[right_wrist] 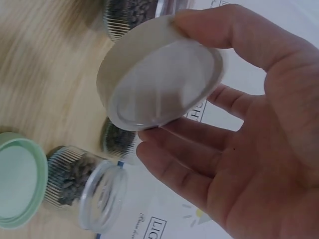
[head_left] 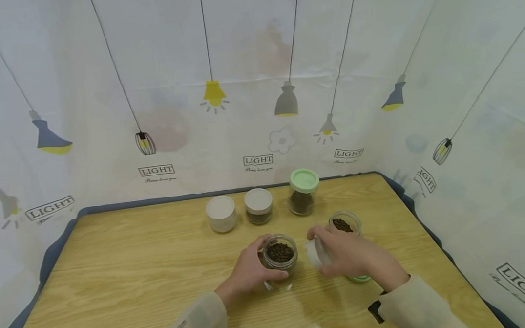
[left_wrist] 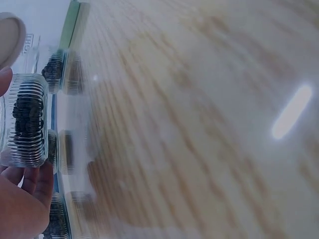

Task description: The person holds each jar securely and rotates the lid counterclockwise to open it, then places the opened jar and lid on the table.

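Note:
My left hand point(head_left: 252, 267) grips an open glass jar point(head_left: 280, 253) with dark coffee beans inside, its fingers and thumb wrapped round the sides. In the left wrist view the ribbed wall of this jar point(left_wrist: 28, 119) shows, held close over the table. To the right of the jar, my right hand point(head_left: 347, 253) pinches a white lid point(head_left: 316, 254) by its edge. The right wrist view shows that lid point(right_wrist: 149, 74) tilted, its hollow underside facing the palm, with the thumb on one edge and fingertips on the opposite one.
Another open jar of beans point(head_left: 342, 224) stands just beyond my right hand, and a green lid point(right_wrist: 20, 181) lies near it. Along the back stand a jar with a green lid point(head_left: 304, 194) and two white-lidded jars point(head_left: 221, 213). A printed curtain point(head_left: 252, 135) encloses the wooden table point(head_left: 139, 267).

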{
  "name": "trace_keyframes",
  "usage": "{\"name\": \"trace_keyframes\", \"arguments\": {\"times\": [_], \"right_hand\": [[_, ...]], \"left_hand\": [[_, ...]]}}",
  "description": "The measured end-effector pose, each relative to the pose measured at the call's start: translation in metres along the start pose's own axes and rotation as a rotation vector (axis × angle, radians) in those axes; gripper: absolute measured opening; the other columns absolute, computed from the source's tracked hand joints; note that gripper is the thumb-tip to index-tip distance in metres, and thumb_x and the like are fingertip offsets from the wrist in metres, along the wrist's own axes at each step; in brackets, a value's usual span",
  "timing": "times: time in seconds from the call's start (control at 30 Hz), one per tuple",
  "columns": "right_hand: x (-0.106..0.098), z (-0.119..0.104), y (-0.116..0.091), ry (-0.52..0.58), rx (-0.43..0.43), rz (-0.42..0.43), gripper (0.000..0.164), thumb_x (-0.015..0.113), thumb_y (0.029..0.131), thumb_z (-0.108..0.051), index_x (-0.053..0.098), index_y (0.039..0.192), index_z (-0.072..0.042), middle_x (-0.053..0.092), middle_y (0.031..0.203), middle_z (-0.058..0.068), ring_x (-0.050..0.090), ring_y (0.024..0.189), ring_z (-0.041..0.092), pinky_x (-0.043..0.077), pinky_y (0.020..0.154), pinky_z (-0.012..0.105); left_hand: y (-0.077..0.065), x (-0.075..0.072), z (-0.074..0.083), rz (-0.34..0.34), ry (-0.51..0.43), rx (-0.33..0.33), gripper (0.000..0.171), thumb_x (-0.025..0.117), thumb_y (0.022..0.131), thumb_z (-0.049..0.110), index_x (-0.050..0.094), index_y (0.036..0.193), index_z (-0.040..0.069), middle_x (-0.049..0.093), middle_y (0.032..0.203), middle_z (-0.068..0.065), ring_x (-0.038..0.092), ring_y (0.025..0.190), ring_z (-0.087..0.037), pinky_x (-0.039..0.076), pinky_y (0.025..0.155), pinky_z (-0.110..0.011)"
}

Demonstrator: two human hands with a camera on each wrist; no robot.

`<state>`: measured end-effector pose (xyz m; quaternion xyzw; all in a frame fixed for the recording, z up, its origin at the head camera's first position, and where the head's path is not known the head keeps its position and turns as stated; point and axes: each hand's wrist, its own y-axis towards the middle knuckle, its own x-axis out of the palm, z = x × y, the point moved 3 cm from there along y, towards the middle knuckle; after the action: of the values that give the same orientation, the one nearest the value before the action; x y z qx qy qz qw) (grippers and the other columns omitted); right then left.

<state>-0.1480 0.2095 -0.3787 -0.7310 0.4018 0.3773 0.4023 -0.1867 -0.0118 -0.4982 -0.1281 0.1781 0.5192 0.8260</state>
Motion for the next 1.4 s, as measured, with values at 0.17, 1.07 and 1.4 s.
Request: {"name": "trace_keyframes", "arguments": {"times": [0.17,1.07,1.4], "right_hand": [[0.012,0.012,-0.003,0.044,0.005,0.000,0.073,0.079,0.078,-0.026,0.043,0.140,-0.015,0.048,0.138,0.015,0.057,0.105,0.025,0.050,0.079,0.044],[0.072,0.047,-0.004,0.074,-0.029,0.252,0.087,0.081,0.075,-0.044,0.045,0.138,0.004,0.055,0.138,0.019,0.052,0.127,0.034,0.029,0.107,0.066],[0.084,0.049,-0.003,-0.016,-0.014,0.224,0.092,0.083,0.074,-0.036,0.037,0.145,0.002,0.049,0.144,0.020,0.043,0.134,0.041,0.019,0.113,0.066]], "left_hand": [[-0.001,0.001,0.002,-0.004,-0.003,0.008,0.094,0.091,0.065,0.036,0.044,0.143,0.012,0.057,0.137,-0.006,0.051,0.129,-0.025,0.037,0.110,-0.050],[-0.001,0.002,0.003,-0.010,-0.030,-0.003,0.095,0.091,0.065,0.033,0.042,0.144,0.012,0.057,0.138,-0.007,0.052,0.126,-0.025,0.040,0.107,-0.049],[0.001,0.003,0.002,-0.008,-0.016,-0.030,0.098,0.091,0.064,0.036,0.041,0.146,0.013,0.053,0.141,-0.009,0.048,0.131,-0.029,0.037,0.111,-0.052]]}}
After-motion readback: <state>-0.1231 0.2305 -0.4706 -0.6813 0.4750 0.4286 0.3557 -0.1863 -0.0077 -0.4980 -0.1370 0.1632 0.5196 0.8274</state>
